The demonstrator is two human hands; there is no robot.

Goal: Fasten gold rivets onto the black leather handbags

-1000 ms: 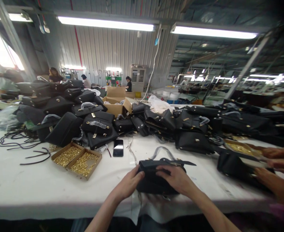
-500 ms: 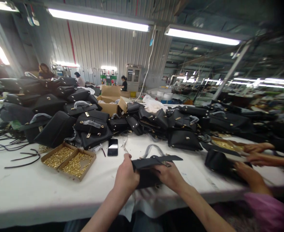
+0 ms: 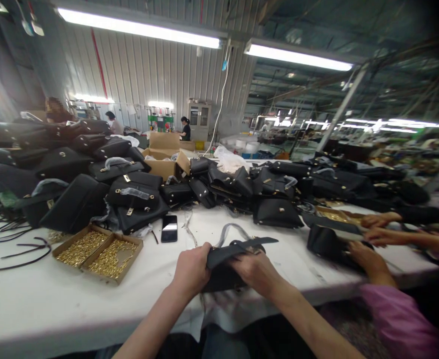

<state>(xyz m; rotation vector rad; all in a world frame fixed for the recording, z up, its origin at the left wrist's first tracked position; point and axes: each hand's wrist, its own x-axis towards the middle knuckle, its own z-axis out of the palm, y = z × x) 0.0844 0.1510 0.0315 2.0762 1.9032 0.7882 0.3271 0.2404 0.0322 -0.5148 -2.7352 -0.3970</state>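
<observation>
Both my hands hold a small black handbag (image 3: 222,264) at the near edge of the white table (image 3: 25,304). My left hand (image 3: 191,271) grips its left side and top flap. My right hand (image 3: 256,274) clasps its right side. A black strap (image 3: 258,243) sticks out to the right from the flap, and a plastic-wrapped handle (image 3: 234,229) arches behind it. The lower part of the bag is hidden by my hands.
A divided cardboard tray of gold hardware (image 3: 97,253) and a phone (image 3: 169,229) lie to the left. Piles of black handbags (image 3: 137,192) fill the table's back. A co-worker's hands (image 3: 368,249) handle another black bag (image 3: 326,242) on the right. Black cords (image 3: 13,247) lie far left.
My hands have lifted and tilted the handbag, the left hand shifting up onto its flap. The view has swung right, so everything on the table sits further left.
</observation>
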